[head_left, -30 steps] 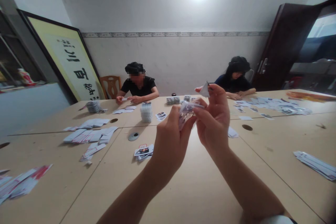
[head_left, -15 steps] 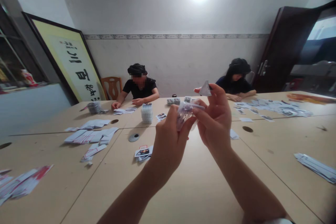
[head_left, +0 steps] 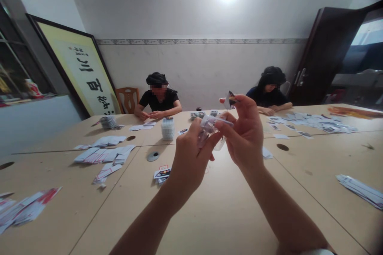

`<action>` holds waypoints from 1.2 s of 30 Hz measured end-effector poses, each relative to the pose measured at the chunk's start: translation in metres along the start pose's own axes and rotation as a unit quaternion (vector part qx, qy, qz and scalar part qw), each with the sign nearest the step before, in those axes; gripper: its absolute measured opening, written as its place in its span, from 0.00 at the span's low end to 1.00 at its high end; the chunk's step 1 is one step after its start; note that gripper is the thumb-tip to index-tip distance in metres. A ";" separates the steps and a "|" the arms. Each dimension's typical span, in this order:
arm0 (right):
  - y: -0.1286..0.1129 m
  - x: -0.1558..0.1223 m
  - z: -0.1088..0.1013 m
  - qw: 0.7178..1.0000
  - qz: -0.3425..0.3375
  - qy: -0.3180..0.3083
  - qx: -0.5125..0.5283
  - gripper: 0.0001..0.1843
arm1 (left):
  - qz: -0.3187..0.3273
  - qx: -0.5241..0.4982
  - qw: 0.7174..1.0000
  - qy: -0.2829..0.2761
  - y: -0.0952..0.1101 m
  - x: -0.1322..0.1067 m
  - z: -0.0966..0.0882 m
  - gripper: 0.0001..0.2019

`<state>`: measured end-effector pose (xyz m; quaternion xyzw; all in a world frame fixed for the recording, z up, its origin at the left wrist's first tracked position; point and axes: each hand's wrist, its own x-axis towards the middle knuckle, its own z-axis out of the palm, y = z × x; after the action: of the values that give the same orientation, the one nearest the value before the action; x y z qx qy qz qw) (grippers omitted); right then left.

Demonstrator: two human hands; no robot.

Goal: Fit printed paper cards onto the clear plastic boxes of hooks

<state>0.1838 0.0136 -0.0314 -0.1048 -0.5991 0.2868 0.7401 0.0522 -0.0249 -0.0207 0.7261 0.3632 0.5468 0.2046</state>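
Above the table's middle, my left hand (head_left: 188, 155) grips a small clear plastic case (head_left: 209, 124) by its near left side, fingers closed round it. My right hand (head_left: 247, 135) is closed on the same case from the right, its thumb pressed against the edge. Between the raised fingers of that hand is a small bent piece, pale and dark (head_left: 229, 99), like card or film; its exact kind is unclear. What lies inside the case is blurred and partly covered by my fingers. Behind my left wrist lies a small pile of printed cards (head_left: 161, 174).
A stack of clear cases (head_left: 167, 128) stands beyond my left hand. Folded white papers (head_left: 103, 155) lie at left, more papers (head_left: 323, 122) at far right, and a paper bundle (head_left: 359, 191) near the right edge. Two people (head_left: 158, 97) sit across the table.
The small piece in my right fingers has turned, now showing a dark face. The case has shifted slightly left and tilted. Across the table, the left person's hands have come together.
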 end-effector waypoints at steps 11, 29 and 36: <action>0.002 0.001 -0.004 0.999 -0.026 -0.021 -0.027 0.28 | -0.003 -0.011 1.000 -0.008 -0.002 0.000 -0.002 0.13; -0.001 0.004 -0.004 1.000 0.002 -0.009 -0.022 0.26 | -0.027 -0.036 0.999 -0.007 -0.004 0.000 0.001 0.14; -0.002 0.012 -0.015 0.999 -0.024 0.009 -0.044 0.20 | -0.051 -0.109 0.993 0.015 -0.024 0.016 -0.005 0.12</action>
<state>0.1996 0.0215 -0.0247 -0.1255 -0.6070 0.2413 0.7467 0.0427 0.0017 -0.0255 0.6714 0.3411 0.5830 0.3050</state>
